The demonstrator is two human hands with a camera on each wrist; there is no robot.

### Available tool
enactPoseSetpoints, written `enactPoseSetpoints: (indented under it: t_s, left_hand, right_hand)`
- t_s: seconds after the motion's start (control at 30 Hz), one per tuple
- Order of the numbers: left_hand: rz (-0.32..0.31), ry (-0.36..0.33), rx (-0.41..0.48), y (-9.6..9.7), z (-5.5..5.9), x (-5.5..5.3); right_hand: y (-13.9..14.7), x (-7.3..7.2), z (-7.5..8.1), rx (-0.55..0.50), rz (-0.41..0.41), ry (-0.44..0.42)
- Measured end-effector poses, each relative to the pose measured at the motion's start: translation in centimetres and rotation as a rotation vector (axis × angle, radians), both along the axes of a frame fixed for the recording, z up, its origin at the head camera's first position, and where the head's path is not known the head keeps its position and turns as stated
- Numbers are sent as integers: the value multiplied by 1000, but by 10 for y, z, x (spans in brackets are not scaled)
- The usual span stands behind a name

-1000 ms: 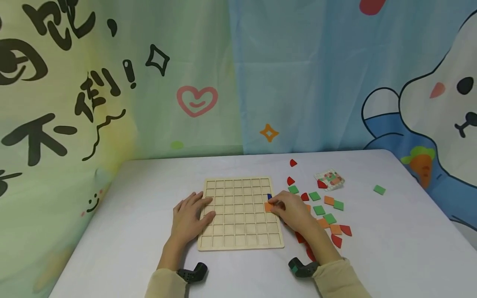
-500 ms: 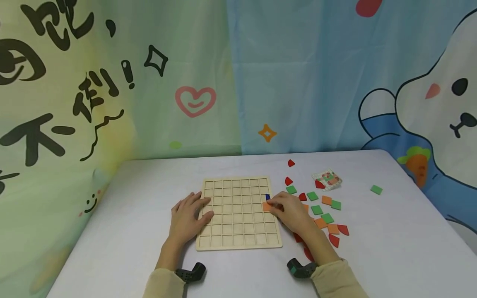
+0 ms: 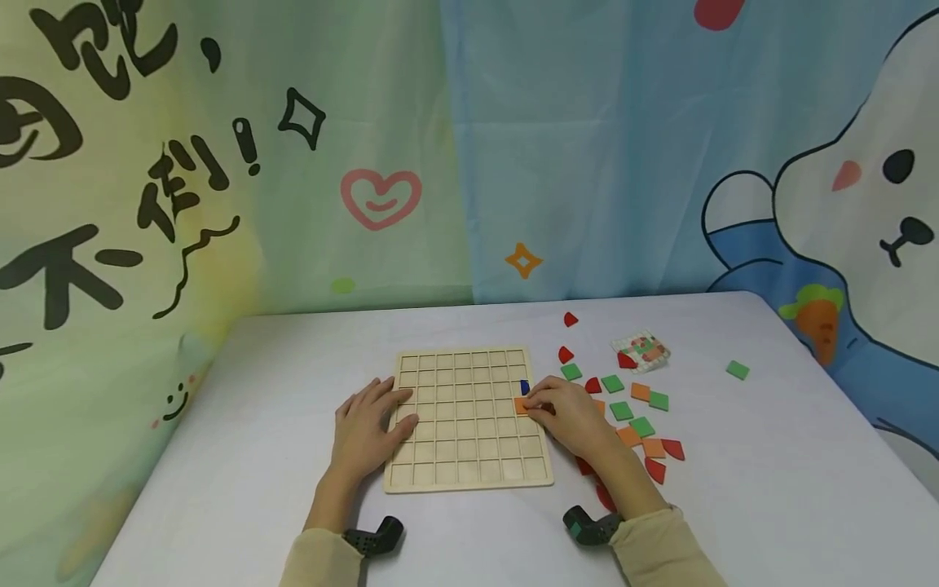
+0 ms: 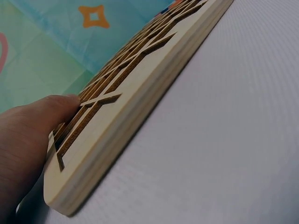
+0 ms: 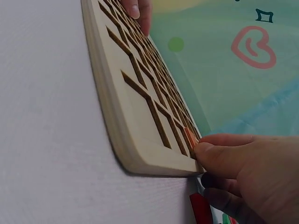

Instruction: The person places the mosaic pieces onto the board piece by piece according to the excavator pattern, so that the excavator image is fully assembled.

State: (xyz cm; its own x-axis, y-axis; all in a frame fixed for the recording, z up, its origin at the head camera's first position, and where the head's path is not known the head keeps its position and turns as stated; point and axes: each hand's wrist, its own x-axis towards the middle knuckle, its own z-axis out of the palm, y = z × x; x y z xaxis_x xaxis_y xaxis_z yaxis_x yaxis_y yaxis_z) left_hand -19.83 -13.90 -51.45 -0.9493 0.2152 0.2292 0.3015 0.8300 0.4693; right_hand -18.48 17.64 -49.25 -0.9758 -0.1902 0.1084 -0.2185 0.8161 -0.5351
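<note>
A wooden grid board (image 3: pixel 469 448) lies flat on the white table. My left hand (image 3: pixel 367 428) rests on its left edge with fingers spread; in the left wrist view the thumb (image 4: pixel 60 109) reaches over the rim. At the right side of the grid, my right hand (image 3: pixel 568 416) pinches an orange square tile (image 3: pixel 520 406) between thumb and index finger. The right wrist view shows this orange tile (image 5: pixel 190 138) at a cell, partly hidden by the fingertips; whether it lies flat cannot be told. Just behind it sits a small blue piece (image 3: pixel 524 387) in the grid.
Right of the board lie loose green tiles (image 3: pixel 621 411), orange tiles (image 3: pixel 653 447) and red rounded pieces (image 3: pixel 655 470), some under the right forearm. A patterned card (image 3: pixel 642 352) lies further back, with a red piece on it. One green tile (image 3: pixel 738 370) is far right.
The whole head view has shifted slightly to the left. Both hands keep their places on the board, the right one still at the orange tile.
</note>
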Motion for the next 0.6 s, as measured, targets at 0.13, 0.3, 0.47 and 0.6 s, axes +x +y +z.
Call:
enactPoseSetpoints:
  t_s: [0.13,0.3,0.47,0.6]
  left_hand:
    - [2,-3,-2,-1,-2,-2]
    - [-3,-9,-1,-1,-4,-2]
    - [-8,1,4,-1,-3,-1]
    - [-9,4,10,-1,-1,0]
  right_hand:
    - [13,-3,5,-27,21,-34]
    - [70,-4,19,-29,-101,-81]
    - [134,6,24,21,-276,-205]
    - [160,14,19,45,-317,-312]
